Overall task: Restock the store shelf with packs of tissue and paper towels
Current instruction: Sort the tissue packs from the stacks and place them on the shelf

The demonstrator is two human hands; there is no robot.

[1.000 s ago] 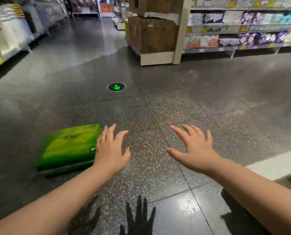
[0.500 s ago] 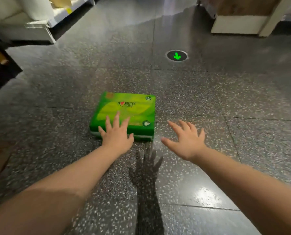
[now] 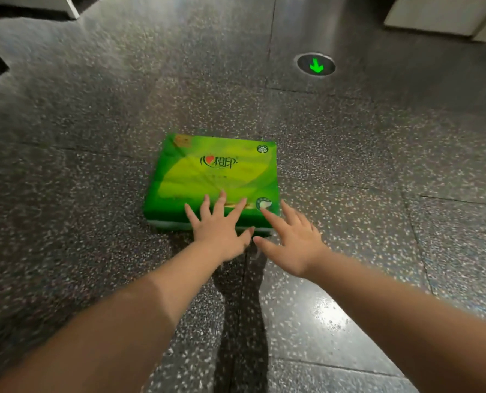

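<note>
A green pack of tissue (image 3: pixel 208 173) lies flat on the dark speckled floor in the middle of the head view. My left hand (image 3: pixel 220 229) is spread over the pack's near edge with straight fingers. My right hand (image 3: pixel 291 241) reaches beside it, fingers straight, with the fingertips at the pack's near right corner. Neither hand grips anything. I cannot tell whether the fingers touch the pack or hover just above it.
A round floor light with a green arrow (image 3: pixel 316 64) sits beyond the pack to the right. The white base of a shelf unit (image 3: pixel 440 15) shows at the top right, another white shelf base (image 3: pixel 52 5) at the top left.
My view has dropped and closed in on the pack. Both hands have moved forward; the right hand has come left to the pack's near right corner.
</note>
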